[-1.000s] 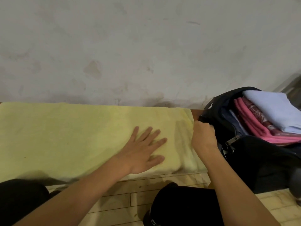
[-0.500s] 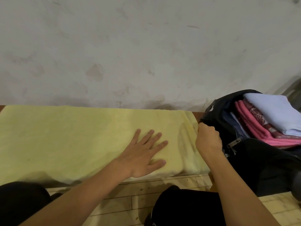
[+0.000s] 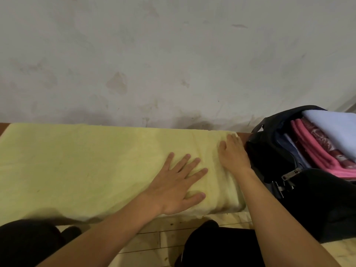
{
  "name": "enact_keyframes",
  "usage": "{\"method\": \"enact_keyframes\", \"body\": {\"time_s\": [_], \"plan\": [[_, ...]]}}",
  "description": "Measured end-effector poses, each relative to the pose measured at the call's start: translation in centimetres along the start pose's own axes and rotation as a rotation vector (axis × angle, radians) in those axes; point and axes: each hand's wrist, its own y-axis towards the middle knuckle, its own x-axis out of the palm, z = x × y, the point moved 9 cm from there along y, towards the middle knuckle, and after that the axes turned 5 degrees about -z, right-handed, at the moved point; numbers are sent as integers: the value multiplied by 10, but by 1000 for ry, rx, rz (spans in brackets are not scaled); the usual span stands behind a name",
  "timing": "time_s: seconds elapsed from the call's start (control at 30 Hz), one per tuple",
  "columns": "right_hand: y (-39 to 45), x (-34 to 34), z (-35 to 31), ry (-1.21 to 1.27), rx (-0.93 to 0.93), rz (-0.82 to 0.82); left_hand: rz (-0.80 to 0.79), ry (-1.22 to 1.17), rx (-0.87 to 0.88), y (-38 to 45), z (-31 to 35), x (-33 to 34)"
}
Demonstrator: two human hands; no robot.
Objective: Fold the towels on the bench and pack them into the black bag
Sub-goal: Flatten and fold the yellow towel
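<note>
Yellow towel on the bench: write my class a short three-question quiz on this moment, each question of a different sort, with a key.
1. True or false: the left hand lies flat with spread fingers on the yellow towel.
2. Which towel lies topmost in the black bag? A) green B) pale blue C) orange
3. Fill in: the right hand rests on the towel's end nearest the ____.

Key: 1 true. 2 B, the pale blue towel lies over the pink towel. 3 bag.
</note>
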Motion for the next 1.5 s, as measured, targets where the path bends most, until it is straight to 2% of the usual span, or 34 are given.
{"method": "enact_keyframes", "body": {"time_s": [0.23,0.37,0.43,0.57,0.63,0.7,0.83,0.87,0.9,0.97,1.0,1.03,1.07,1.13,1.17,1.2,1.23,1.27,1.33,1.4,1.5], "plan": [[1,-27,6,-56,73,142,43,4,-1,4,1,1],[-3,-35,-3,-165,57,200,46,4,-8,2,3,-2],[-4,-35,-5,-128,48,219,104,-18,12,1,8,-8],[-2,-46,0,-9,19,295,320,97,266,0,73,-24],[-3,-43,-3,-38,-16,253,294,171,355,8,110,-8],[-5,-32,-7,-121,-27,178,244,238,359,22,123,9],[-10,-13,-13,-290,-22,67,60,243,453,36,139,31],[-8,-8,-11,-287,-2,24,20,257,379,41,133,32],[-7,-2,-8,-270,26,-16,-28,198,402,34,141,40],[-3,5,-2,-247,83,-66,68,227,565,15,161,47],[-3,8,-1,-237,112,-75,189,360,560,13,161,42],[-3,8,0,-231,141,-80,385,439,481,7,158,27],[-3,10,0,-234,172,-82,480,274,446,5,150,10],[-4,13,-5,-243,213,-61,614,0,509,-10,138,-23],[-5,11,-10,-237,209,-37,618,167,508,-12,138,-20],[-5,9,-15,-221,175,-20,444,278,527,-3,134,-13],[-6,16,-38,-199,102,-13,244,139,445,-6,107,-9],[-6,16,-43,-211,46,-11,213,46,369,-4,89,-19],[-9,31,-70,-244,-67,-58,250,-147,226,-19,36,-37],[-17,52,-94,-259,-141,-129,210,-160,6,-45,-31,-37],[-25,64,-106,-313,-150,-102,69,-94,-460,-98,-142,-22]]}}
